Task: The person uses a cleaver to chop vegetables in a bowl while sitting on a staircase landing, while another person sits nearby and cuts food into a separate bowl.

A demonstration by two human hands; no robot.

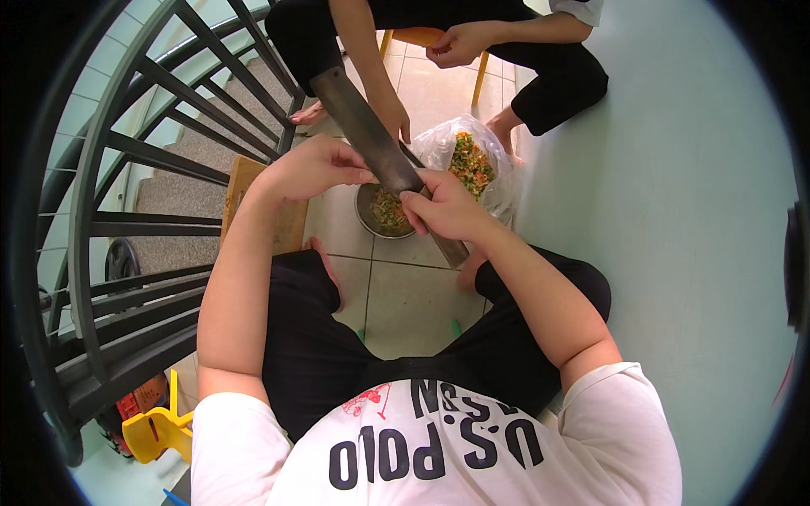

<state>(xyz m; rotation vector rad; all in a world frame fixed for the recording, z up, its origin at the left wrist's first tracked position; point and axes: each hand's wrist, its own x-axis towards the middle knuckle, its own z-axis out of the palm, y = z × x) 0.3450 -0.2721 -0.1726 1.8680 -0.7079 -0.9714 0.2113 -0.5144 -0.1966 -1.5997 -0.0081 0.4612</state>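
Observation:
My right hand (446, 205) grips the wooden handle (452, 246) of a cleaver. Its broad, dark metal blade (364, 129) points up and to the left, held above the floor. Close to the blade's lower left edge is my left hand (313, 164), thumb and fingertips drawn near each other; whether they touch the metal or pinch something is unclear. Below the cleaver a metal bowl (364, 212) contains chopped vegetables (387, 210), partly covered by the blade and my right hand. A clear plastic bag (433, 136) full of chopped green and orange vegetables (469, 163) stands beside it.
Opposite me sits another person, one hand (389, 114) reaching down behind the blade, the other hand (459, 44) over a knee. A wooden board (291, 221) is at left by the metal railing (158, 215) and stairs (183, 190). A pale wall (664, 221) bounds the right.

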